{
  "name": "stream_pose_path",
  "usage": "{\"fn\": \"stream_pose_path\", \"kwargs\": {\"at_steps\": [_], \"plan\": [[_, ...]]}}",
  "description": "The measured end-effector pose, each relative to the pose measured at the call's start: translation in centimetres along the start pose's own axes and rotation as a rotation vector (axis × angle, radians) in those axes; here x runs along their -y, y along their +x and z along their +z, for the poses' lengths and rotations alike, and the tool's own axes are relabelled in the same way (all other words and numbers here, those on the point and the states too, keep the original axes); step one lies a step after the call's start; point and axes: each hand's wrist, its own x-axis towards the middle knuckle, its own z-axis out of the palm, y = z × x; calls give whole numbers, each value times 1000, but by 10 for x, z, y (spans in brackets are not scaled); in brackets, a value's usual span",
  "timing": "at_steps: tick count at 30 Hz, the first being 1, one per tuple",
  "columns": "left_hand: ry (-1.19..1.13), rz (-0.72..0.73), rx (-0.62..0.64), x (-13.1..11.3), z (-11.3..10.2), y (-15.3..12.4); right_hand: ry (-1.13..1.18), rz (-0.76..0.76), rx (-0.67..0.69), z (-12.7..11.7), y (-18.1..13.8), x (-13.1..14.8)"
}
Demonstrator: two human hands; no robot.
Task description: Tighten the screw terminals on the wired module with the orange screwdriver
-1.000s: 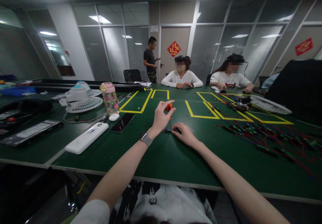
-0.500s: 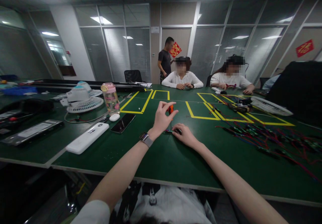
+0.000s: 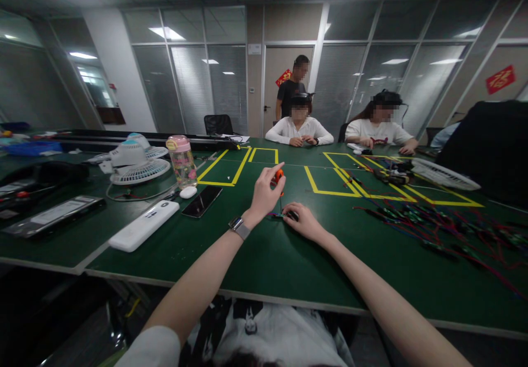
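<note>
My left hand pinches the orange handle of a small screwdriver that stands upright, its tip down on a small dark part on the green table. The index finger is stretched out above the handle. My right hand rests on the table just right of the tip, fingers curled on that small part and holding it down. A watch sits on my left wrist.
At left lie a white power bank, a black phone, a white mouse, a pink-lidded bottle and small fans. Red and black wires spread at right. Two seated people and one standing person face me across yellow tape rectangles.
My left fingers have shifted around the screwdriver handle, the index finger stretching out again. The standing person at the back has walked right, now behind the seated person.
</note>
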Motion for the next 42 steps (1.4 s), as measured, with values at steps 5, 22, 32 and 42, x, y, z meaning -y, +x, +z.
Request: {"fn": "stream_pose_path", "kwargs": {"at_steps": [5,22,32,42], "plan": [[-128,-104,-3,4,4,0,40,35,-29,-2,0,1],[-350,-327,-341,10,-3,10,365,236,-188,-7,4,3],[-446,-425,-381,20,0,13,503,347,-183,-7,6,0],[38,-100,-284,5,-30,20,78,108,-190,-8,6,1]]}}
